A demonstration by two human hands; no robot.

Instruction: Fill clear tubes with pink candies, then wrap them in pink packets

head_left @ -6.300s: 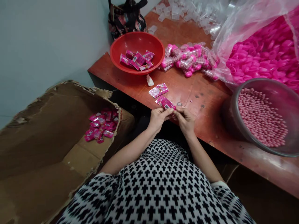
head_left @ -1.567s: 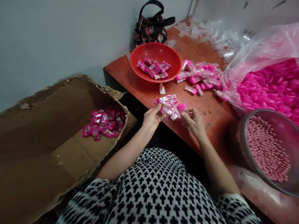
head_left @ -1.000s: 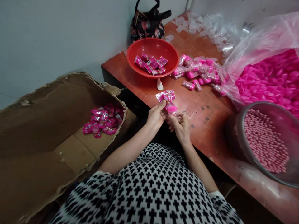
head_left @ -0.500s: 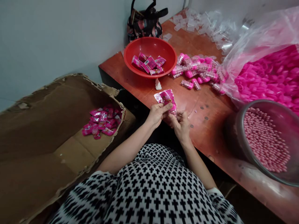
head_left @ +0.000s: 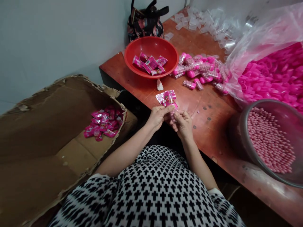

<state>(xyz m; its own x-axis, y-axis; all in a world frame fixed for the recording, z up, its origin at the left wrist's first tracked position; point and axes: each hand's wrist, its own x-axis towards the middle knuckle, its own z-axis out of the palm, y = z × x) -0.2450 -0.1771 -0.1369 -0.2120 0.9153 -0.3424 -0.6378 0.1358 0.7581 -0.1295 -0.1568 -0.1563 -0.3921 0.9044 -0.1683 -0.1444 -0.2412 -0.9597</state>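
Observation:
Over the table's front edge, my two hands meet around a small clear candy tube with pink balls in it and a pink cap. My left hand is closed, its thumb lying across the capped end. A shiny pink printed wrapper sticks out beyond the left fingertips; whether it is around or just behind the cap I cannot tell. My right hand pinches the tube's lower part between thumb and fingers. The left fingers under the tube are hidden.
A red bowl holds several wrapped packs. Filled tubes lie beside it. At right stand a bag of pink caps and a grey tub of pink balls. A cardboard box with wrapped packs is at left.
My right fingers have shifted slightly on the tube, and more of its pink balls and cap now shows below the wrapper. My left hand has barely moved.

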